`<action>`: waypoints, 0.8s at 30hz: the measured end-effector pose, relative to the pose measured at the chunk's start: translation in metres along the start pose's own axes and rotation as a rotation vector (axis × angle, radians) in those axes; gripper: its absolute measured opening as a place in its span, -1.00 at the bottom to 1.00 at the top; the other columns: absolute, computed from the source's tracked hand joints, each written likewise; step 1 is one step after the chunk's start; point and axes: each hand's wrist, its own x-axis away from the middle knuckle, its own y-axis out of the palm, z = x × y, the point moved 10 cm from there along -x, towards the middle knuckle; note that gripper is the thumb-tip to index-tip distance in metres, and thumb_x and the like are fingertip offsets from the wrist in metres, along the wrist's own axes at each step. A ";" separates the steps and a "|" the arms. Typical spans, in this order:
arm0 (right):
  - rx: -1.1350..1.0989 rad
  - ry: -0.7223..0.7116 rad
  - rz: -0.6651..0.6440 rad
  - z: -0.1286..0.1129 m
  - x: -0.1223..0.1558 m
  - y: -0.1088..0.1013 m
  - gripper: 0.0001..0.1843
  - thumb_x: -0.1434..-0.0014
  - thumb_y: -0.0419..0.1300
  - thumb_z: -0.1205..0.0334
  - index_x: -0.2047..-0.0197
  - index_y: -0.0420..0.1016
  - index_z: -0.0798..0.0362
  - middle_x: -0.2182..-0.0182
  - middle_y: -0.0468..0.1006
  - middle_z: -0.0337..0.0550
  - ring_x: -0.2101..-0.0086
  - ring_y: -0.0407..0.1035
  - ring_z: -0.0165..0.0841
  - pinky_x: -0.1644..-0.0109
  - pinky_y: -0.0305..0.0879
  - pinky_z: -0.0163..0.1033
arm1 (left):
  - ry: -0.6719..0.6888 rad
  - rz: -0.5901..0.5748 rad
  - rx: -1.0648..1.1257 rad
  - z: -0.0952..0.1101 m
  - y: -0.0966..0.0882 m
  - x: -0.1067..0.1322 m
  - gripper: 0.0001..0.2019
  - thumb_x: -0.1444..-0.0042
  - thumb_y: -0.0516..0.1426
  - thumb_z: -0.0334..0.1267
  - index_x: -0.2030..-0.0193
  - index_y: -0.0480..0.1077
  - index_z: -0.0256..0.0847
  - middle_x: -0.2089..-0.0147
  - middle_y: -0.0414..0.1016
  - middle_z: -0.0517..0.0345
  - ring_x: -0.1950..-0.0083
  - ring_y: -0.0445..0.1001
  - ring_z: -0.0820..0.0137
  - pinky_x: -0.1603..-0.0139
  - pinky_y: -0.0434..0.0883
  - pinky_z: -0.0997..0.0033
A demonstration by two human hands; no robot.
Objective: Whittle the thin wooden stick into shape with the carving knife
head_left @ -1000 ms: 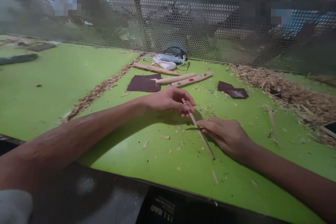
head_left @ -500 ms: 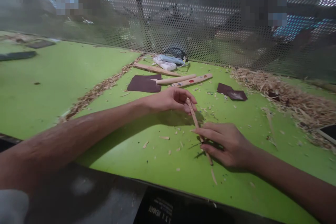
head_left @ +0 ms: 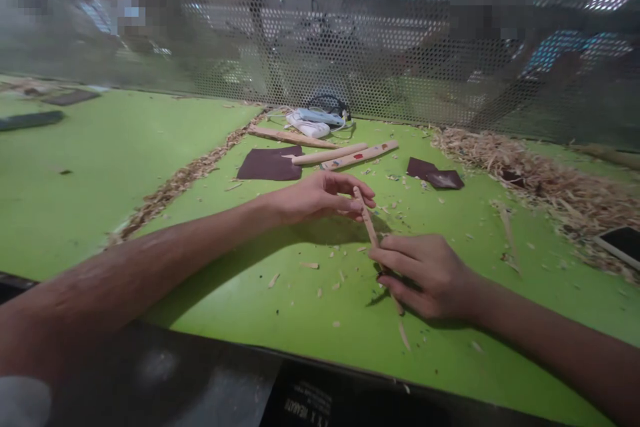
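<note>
Thin wooden stick (head_left: pixel 369 223): we have it between our two hands, above the near middle of the green table (head_left: pixel 450 367), slanting from its upper end at our left fingertips to its lower tip, which pokes out beneath our right hand.
Left hand (head_left: pixel 320 197): our thumb and curled fingers are pinched on the stick's upper end, with a rounded gap between thumb and forefinger behind the pinch.
Right hand (head_left: pixel 430 273): our fingers and thumb are clamped on the lower part of the stick; something small and dark shows at the fingertips, too little of it for us to name.
Loose chips (head_left: pixel 310 265): we see them scattered on the table around both hands.
Beyond the left hand: we have a dark brown sheet (head_left: pixel 267 165), and a pale rod (head_left: pixel 330 153) whose end reaches its edge; a flat stick with coloured marks (head_left: pixel 367 155) lies beside the rod.
Farther back: a long wooden strip (head_left: pixel 290 137) lies before a white and pale blue bundle with cables (head_left: pixel 310 124), near the perforated screen (head_left: pixel 320 60).
Right side: we see two small dark squares (head_left: pixel 445 179), overlapping, and heaped shavings (head_left: pixel 545 180).
</note>
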 end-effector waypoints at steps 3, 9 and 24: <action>0.005 -0.020 -0.015 -0.001 0.000 0.002 -0.79 -0.49 0.16 0.31 -0.08 0.56 0.13 0.20 0.64 -0.04 0.30 0.53 -0.30 0.25 0.43 -0.22 | 0.005 -0.013 -0.024 -0.001 0.001 0.000 -0.76 -0.18 0.46 -0.33 0.02 0.67 -0.28 0.08 0.72 0.03 0.14 0.69 0.44 -0.11 0.62 0.31; -0.005 -0.038 0.011 -0.001 0.003 0.002 -0.79 -0.50 0.17 0.31 -0.11 0.55 0.16 0.20 0.64 -0.05 0.32 0.48 -0.34 0.26 0.37 -0.24 | -0.011 -0.058 -0.030 -0.005 0.002 0.001 -0.75 -0.27 0.40 -0.29 -0.05 0.63 -0.29 -0.02 0.70 -0.09 0.09 0.73 0.32 -0.05 0.65 0.23; 0.017 -0.005 -0.006 -0.001 0.001 0.003 -0.81 -0.50 0.16 0.30 0.03 0.61 0.15 0.25 0.66 -0.08 0.34 0.50 -0.36 0.26 0.39 -0.23 | -0.055 -0.086 -0.155 -0.004 0.013 0.004 -0.65 -0.22 0.42 -0.33 -0.11 0.52 -0.29 -0.01 0.74 -0.11 0.10 0.70 0.38 0.01 0.61 0.35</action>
